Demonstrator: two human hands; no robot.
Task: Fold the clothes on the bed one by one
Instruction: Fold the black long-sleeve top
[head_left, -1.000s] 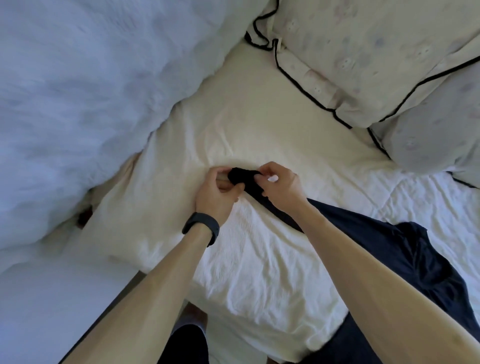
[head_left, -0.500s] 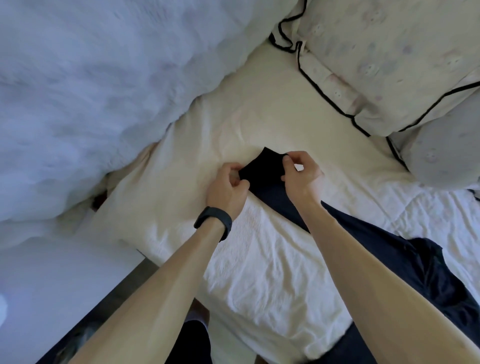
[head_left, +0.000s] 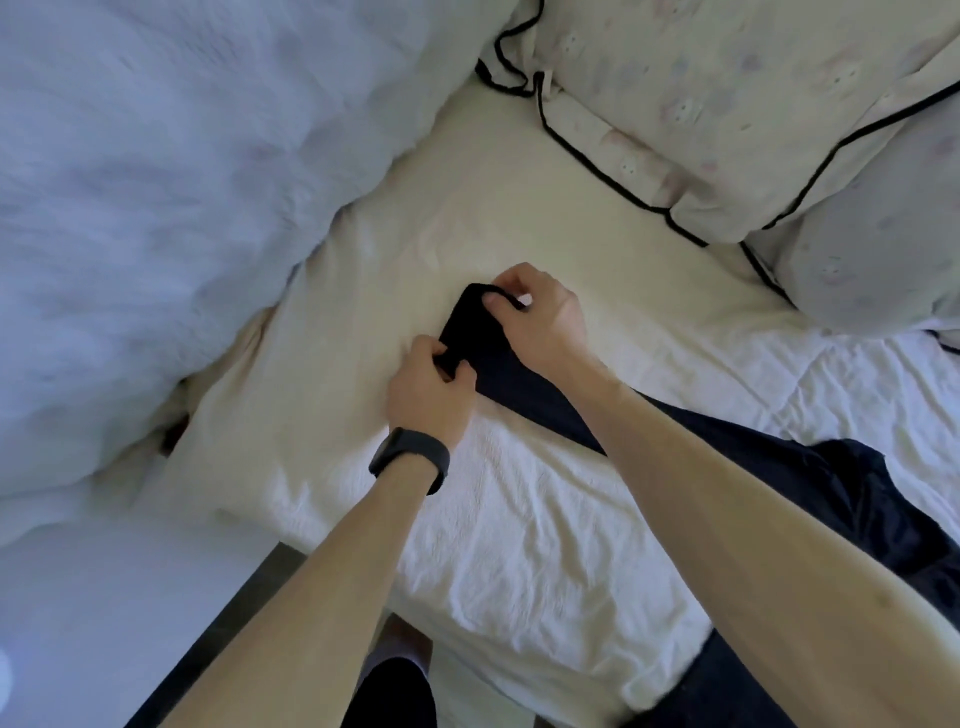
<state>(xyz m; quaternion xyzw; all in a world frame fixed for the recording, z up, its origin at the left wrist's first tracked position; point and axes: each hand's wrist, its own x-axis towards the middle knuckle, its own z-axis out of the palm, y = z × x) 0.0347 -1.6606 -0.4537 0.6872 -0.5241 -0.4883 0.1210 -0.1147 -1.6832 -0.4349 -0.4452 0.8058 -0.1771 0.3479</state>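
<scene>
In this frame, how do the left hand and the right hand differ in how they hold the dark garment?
The left hand wears a black wristband; the right hand has a bare wrist. The left hand grips the dark garment nearer the person; the right hand pinches its far tip. Both hold the same narrow end.

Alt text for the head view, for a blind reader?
Two hands pinch the narrow end of a dark navy fabric garment lying across a rumpled white bed sheet, left hand nearer, right hand farther. A fluffy pale blanket lies left; black-piped cream pillows sit upper right.
</scene>
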